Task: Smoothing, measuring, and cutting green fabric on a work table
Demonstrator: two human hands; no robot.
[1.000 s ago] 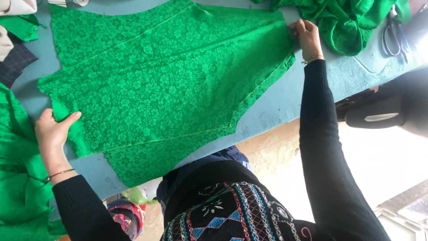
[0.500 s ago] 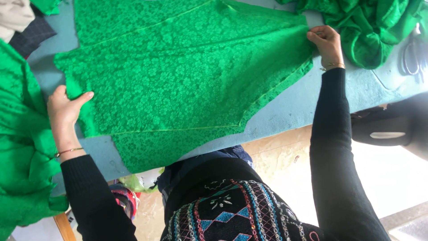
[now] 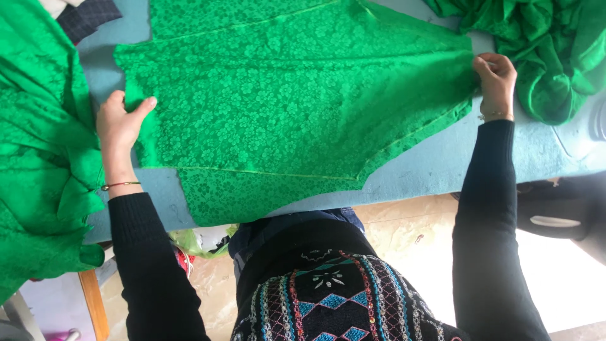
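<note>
A large cut piece of green lace fabric (image 3: 284, 95) with a flower pattern lies spread flat on a pale blue table (image 3: 435, 164). My left hand (image 3: 120, 123) pinches the fabric's left edge, fingers closed on it. At the far right corner my right hand (image 3: 495, 79) grips the fabric's pointed end. The cloth is stretched between both hands. Its lower flap hangs a little over the table's near edge.
A heap of green cloth (image 3: 44, 158) sits to the left of my left hand. Another bunched green cloth (image 3: 549, 50) lies at the back right. A dark checked fabric (image 3: 88, 16) shows at the top left. A dark object (image 3: 555, 215) sits beyond the table's right end.
The fabric and both hands have shifted rightward and downward in view as my head moved. Both hands keep their hold on the fabric's ends, and the cloth lies flatter.
</note>
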